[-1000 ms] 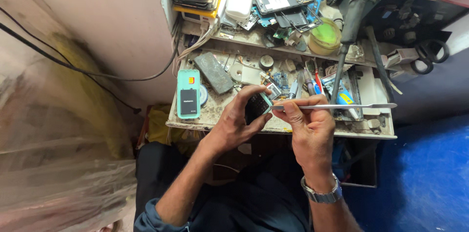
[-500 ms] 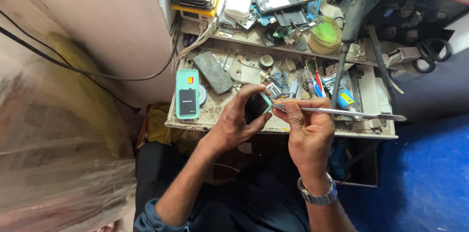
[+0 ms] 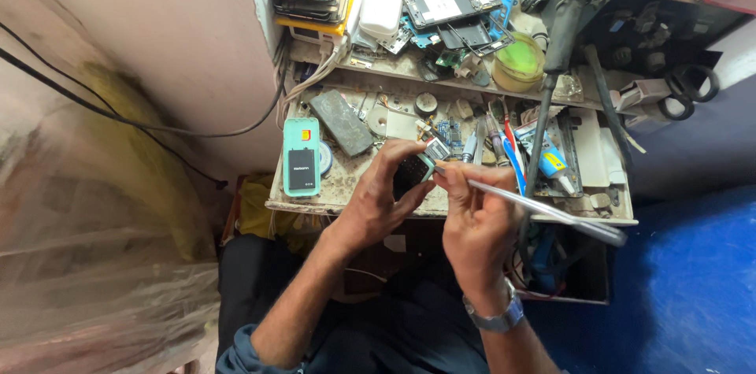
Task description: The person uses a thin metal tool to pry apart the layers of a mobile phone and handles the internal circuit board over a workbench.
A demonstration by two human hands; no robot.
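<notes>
Cluttered bench [image 3: 346, 199] edge: left hand [image 3: 376, 202] clamps small phone [image 3: 409, 172]; right hand [image 3: 472, 220] pinches metal rod [image 3: 543, 210].

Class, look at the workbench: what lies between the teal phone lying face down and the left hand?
In the head view, only a bare, grimy strip of benchtop separates the teal phone from the left hand.

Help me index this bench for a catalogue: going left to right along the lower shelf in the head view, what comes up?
Teal phone → dark grey block → left hand → right hand → glue tube.
</notes>
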